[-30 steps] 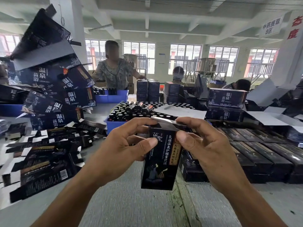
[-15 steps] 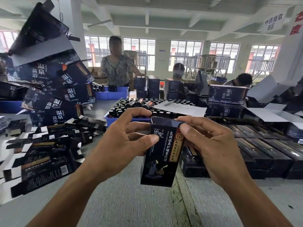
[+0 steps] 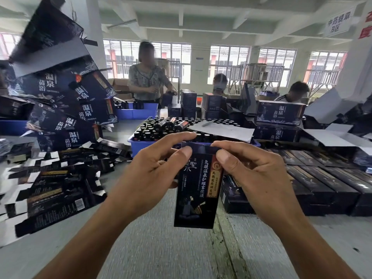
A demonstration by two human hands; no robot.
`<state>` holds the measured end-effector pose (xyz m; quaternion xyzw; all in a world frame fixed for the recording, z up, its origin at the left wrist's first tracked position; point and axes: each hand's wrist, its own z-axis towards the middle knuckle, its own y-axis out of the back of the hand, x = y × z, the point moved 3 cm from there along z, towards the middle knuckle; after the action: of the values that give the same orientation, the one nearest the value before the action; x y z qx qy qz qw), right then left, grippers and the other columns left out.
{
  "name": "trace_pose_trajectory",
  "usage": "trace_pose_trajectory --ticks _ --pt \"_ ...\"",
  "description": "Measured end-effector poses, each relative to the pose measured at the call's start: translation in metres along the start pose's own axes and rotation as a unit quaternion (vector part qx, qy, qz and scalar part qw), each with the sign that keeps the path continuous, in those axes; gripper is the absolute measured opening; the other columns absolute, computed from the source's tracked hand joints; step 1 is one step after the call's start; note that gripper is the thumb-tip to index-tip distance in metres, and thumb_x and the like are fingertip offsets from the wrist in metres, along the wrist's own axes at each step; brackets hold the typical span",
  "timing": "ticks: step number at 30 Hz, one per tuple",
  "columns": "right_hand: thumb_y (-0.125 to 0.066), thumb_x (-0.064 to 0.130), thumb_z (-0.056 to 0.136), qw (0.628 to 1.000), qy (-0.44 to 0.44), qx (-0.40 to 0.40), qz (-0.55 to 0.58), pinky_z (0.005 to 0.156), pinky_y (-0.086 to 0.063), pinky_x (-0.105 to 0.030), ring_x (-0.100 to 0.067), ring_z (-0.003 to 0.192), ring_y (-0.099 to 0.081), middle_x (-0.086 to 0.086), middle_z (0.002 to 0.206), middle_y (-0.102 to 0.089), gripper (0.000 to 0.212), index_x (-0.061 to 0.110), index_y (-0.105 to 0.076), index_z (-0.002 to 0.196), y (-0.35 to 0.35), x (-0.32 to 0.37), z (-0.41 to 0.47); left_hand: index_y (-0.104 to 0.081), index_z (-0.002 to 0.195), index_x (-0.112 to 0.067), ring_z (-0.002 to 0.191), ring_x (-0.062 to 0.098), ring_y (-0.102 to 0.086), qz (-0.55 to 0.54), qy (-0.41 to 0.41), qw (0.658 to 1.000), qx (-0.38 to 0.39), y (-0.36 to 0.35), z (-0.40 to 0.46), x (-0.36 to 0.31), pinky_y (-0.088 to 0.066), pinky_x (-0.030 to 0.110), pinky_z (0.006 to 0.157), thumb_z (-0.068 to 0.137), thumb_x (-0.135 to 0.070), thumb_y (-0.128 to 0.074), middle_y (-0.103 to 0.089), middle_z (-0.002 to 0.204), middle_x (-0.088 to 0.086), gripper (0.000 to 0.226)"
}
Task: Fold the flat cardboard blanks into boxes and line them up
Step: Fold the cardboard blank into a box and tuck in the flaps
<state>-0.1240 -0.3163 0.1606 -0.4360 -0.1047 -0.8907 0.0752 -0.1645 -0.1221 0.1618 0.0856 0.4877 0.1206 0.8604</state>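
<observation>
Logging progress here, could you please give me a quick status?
Left hand and right hand pinch small box, top flap down. Finished row right. Nothing blocking.

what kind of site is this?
Likely a packing floor in a factory: loose flat blanks piled at left, rows of folded boxes at right, a blue crate of dark bottles, and other workers at the table.

head cam | worn high; faces forward-down | close on hands (image 3: 197,174) | wide-angle
</observation>
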Motion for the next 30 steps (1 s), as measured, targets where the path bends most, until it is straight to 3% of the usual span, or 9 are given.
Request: trace_pose_trajectory --ticks 10,18,22,24,26,28,30 --pt "-0.065 0.028 0.089 1.0 0.005 -0.014 0.0 0.076 -0.053 -0.01 -0.004 0.094 -0.072 0.011 0.096 -0.078 0.022 0.023 -0.077 0.107 0.002 -0.003 0.001 -0.068 0.114 -0.052 0.095 0.004 -0.072 0.028 -0.02 0.999 -0.005 0.001 -0.003 -0.001 -0.062 0.027 0.068 0.083 -0.058 -0.053 -0.072 0.107 -0.021 0.035" --pt "-0.063 0.029 0.09 1.0 0.028 -0.014 0.001 0.072 -0.052 -0.008 -0.002 0.088 -0.071 0.012 0.092 -0.076 0.016 0.03 -0.075 0.1 -0.004 -0.002 0.0 -0.073 0.108 -0.048 0.091 0.003 -0.072 0.045 -0.033 0.998 -0.027 0.004 -0.002 0.0 -0.061 0.023 0.064 0.084 -0.055 -0.055 -0.074 0.102 -0.018 0.031" --pt "-0.062 0.035 0.093 0.999 -0.006 0.003 -0.032 0.07 -0.052 -0.008 0.006 0.094 -0.067 0.019 0.103 -0.072 0.023 0.036 -0.069 0.115 -0.012 -0.011 -0.003 -0.074 0.108 -0.042 0.085 0.011 -0.074 0.041 -0.007 0.998 -0.052 0.007 0.002 0.005 -0.063 0.031 0.062 0.084 -0.056 -0.055 -0.076 0.095 -0.01 0.034" --pt "-0.063 0.045 0.093 0.991 -0.016 0.02 -0.133 0.084 -0.058 -0.021 0.007 0.111 -0.06 0.023 0.132 -0.059 0.042 0.05 -0.051 0.133 -0.02 -0.016 -0.007 -0.072 0.109 -0.037 0.081 0.016 -0.075 0.041 0.022 0.996 -0.077 0.013 0.005 0.013 -0.063 0.036 0.062 0.086 -0.055 -0.053 -0.076 0.09 -0.003 0.035" --pt "-0.06 0.064 0.087 0.956 0.02 0.078 -0.283 0.111 -0.039 -0.041 -0.001 0.138 -0.038 0.026 0.159 -0.023 0.068 0.059 -0.025 0.144 -0.034 -0.02 -0.015 -0.07 0.107 -0.033 0.076 0.018 -0.075 0.055 0.057 0.992 -0.099 0.02 0.01 0.024 -0.063 0.038 0.062 0.093 -0.049 -0.052 -0.076 0.086 0.0 0.028" --pt "-0.058 0.072 0.082 0.917 0.072 0.154 -0.362 0.115 -0.024 -0.044 -0.01 0.149 -0.02 0.026 0.164 0.003 0.081 0.056 -0.014 0.147 -0.051 -0.025 -0.024 -0.067 0.102 -0.032 0.073 0.019 -0.075 0.063 0.096 0.987 -0.11 0.024 0.014 0.036 -0.062 0.036 0.058 0.1 -0.042 -0.052 -0.075 0.082 -0.001 0.018" --pt "-0.062 0.069 0.082 0.883 0.088 0.2 -0.414 0.116 -0.027 -0.05 -0.023 0.152 -0.016 0.016 0.167 0.006 0.08 0.052 -0.018 0.147 -0.063 -0.035 -0.031 -0.065 0.1 -0.034 0.071 0.019 -0.074 0.083 0.125 0.984 -0.099 0.024 0.016 0.048 -0.059 0.031 0.054 0.101 -0.04 -0.052 -0.073 0.08 0.0 0.015"
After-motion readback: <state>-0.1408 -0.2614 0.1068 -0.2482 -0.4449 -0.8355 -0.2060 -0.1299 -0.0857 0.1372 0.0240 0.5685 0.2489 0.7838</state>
